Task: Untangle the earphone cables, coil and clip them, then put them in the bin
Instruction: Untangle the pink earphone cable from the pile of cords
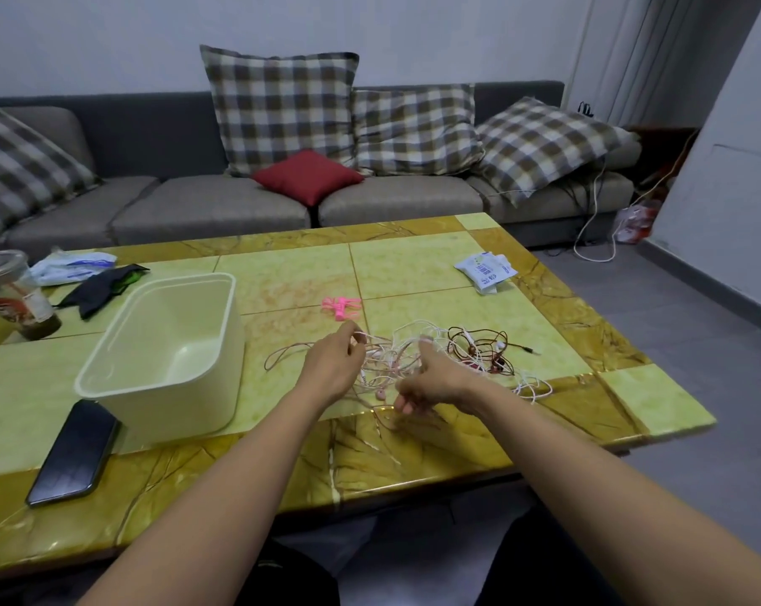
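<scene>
A tangle of thin pink and white earphone cables (391,354) lies on the green and amber table (413,264), with a dark red earphone cable (483,345) knotted at its right side. My left hand (332,365) pinches a pale cable at the tangle's left edge. My right hand (431,378) pinches cable strands at the tangle's near side, fingers curled. Small pink clips (341,307) lie just beyond the tangle. The cream plastic bin (168,391) stands empty to the left of my hands.
A black phone (72,452) lies near the bin at the table's front left. A plastic drink cup (15,295), black cloth (101,288) and a wrapper sit at the far left. A white packet (485,269) lies at the far right. A grey sofa with cushions stands behind.
</scene>
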Tool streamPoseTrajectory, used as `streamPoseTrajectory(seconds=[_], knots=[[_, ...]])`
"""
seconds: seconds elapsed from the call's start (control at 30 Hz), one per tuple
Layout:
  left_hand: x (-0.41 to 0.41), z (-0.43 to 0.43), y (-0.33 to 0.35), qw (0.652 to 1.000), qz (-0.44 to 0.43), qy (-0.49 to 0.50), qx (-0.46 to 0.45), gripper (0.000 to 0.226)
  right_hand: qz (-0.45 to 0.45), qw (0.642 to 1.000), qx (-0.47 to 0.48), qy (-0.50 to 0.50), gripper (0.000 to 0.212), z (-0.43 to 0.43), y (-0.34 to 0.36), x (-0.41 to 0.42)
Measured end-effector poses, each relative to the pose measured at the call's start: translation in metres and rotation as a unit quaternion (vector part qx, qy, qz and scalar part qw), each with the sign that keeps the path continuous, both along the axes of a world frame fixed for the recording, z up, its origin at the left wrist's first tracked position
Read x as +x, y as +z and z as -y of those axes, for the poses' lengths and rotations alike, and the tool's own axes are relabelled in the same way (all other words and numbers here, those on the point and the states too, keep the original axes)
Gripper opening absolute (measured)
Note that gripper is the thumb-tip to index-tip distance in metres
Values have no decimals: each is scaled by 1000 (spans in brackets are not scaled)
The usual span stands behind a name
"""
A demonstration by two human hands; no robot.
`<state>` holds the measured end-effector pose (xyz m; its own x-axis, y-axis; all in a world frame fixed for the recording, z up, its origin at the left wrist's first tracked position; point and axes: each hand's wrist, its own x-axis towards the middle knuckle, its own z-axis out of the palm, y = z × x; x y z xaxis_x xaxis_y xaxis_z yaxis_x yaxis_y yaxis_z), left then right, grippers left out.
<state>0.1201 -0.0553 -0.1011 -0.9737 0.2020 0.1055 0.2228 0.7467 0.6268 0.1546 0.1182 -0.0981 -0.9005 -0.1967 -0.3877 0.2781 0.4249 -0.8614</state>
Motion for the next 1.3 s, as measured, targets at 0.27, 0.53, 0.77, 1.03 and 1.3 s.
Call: streamPoseTrajectory(seconds=[0.27,0.53,0.77,1.03,1.3], knots=[[3,10,-11,995,-5,67,-70,26,-18,997,67,-46,66,-17,-4,-16],[6,17,8,973,-10,219,-78,36,-80,979,84,-166,103,-33,-12,-21],[19,38,6,969,2,230,-87,31,-63,965,18,-252,84,-41,0,-15],[1,38,6,929,142,336,58,48,114,986,116,24,27,-50,17,-11],[-19,12,-16,980,-73,166,-77,31,-74,993,-93,23,19,-24,28,-39]])
